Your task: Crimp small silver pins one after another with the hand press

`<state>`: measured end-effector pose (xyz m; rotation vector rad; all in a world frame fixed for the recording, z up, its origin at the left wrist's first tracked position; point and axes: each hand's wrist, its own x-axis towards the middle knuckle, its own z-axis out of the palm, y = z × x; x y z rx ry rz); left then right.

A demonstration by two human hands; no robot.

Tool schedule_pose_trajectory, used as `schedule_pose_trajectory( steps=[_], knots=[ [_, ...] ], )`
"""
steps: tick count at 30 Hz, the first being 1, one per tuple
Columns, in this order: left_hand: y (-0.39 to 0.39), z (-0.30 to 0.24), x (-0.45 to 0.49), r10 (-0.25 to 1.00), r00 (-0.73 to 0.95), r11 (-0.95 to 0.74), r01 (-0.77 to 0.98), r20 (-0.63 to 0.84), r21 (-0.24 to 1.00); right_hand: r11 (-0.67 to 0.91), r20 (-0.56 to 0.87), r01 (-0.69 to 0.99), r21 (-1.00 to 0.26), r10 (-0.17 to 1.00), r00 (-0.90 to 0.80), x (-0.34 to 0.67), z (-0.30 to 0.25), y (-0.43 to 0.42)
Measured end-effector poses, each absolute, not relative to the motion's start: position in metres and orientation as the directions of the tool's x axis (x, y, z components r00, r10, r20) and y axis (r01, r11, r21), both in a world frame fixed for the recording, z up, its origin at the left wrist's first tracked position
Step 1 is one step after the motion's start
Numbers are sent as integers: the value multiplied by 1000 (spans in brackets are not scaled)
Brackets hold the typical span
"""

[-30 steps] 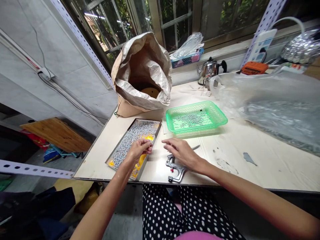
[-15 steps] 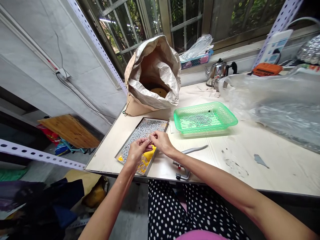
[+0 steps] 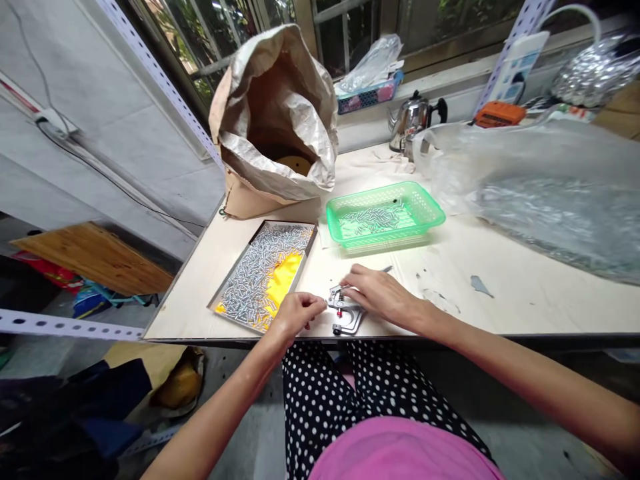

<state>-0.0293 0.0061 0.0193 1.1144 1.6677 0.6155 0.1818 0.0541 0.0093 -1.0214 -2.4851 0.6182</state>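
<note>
A metal C-frame press plier (image 3: 354, 319) with a spring and a red tip lies at the table's front edge. My right hand (image 3: 383, 293) is over its handles with curled fingers closed around the upper part. Just left of the jaw, my left hand (image 3: 299, 312) is closed in a pinch; whatever is between finger and thumb is too small to make out. Beside that hand is a shallow tray (image 3: 304, 263) of many small silvery metal pieces (image 3: 245, 277), with a yellow lining (image 3: 284, 280) showing.
A green plastic basket (image 3: 435, 215) holding similar metal pieces stands behind the plier. Farther back are a large open paper sack (image 3: 227, 180), a steel kettle (image 3: 416, 120) and an orange case (image 3: 499, 115). A clear plastic bag (image 3: 550, 193) covers the right side; a grey scrap (image 3: 481, 286) lies nearer.
Both hands have moved from above the tray rightward to the plier. My right hand has come onto the plier, and my left hand is now beside its jaw. The camera view has shifted.
</note>
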Motion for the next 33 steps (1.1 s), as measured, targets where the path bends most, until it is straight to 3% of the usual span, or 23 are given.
schedule_pose_trajectory(
  steps=[8, 16, 22, 33],
  knots=[
    [6, 4, -6, 765, 57, 538, 491, -642, 685, 567, 34, 708, -421, 790, -612, 235, -20, 11],
    [10, 4, -3, 731, 63, 552, 530, -680, 643, 606, 89, 694, -389, 774, -627, 237, -27, 12],
    [9, 3, -2, 728, -38, 573, 583, -685, 576, 624, 126, 698, -352, 770, -625, 236, -30, 9],
    [23, 10, -7, 577, 4, 685, 542, -817, 487, 618, 92, 718, -322, 775, -626, 234, -29, 9]
  ],
)
